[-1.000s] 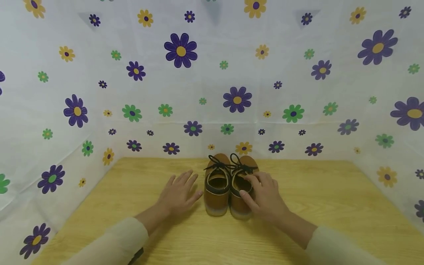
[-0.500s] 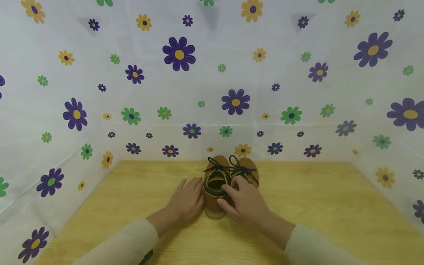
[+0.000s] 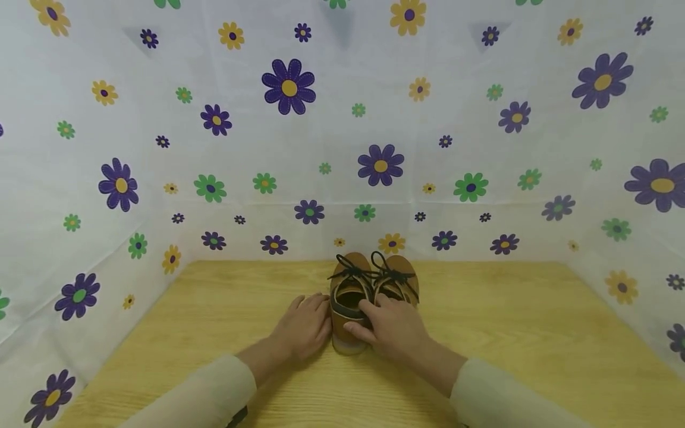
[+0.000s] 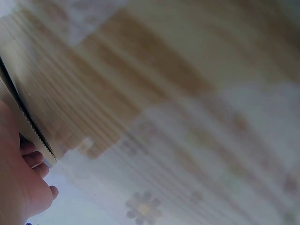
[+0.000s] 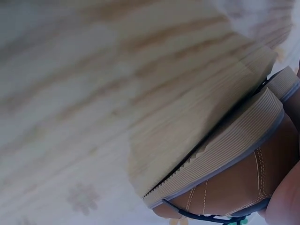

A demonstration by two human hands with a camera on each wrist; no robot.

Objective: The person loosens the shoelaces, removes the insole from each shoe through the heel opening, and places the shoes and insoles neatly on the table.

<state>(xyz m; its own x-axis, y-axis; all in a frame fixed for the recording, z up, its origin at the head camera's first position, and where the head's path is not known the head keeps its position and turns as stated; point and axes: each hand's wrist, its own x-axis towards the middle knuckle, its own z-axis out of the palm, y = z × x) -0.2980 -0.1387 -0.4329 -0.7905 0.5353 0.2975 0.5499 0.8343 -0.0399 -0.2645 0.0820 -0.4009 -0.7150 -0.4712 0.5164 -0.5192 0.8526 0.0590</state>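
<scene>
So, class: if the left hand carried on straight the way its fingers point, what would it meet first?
Probably the left brown lace-up shoe, on its outer side. The left hand lies right beside it, though whether they touch is unclear.

Head view: above, mid-range, facing forward and down over desk (image 3: 508, 345) and shoes (image 3: 350, 310) to flowered cloth (image 3: 342, 137). Left wrist: low, tilted, along desk, left hand (image 4: 21, 180) close at left edge. Right wrist: low, tilted, close on shoes, lower right. All share desk, shoes, cloth.
</scene>
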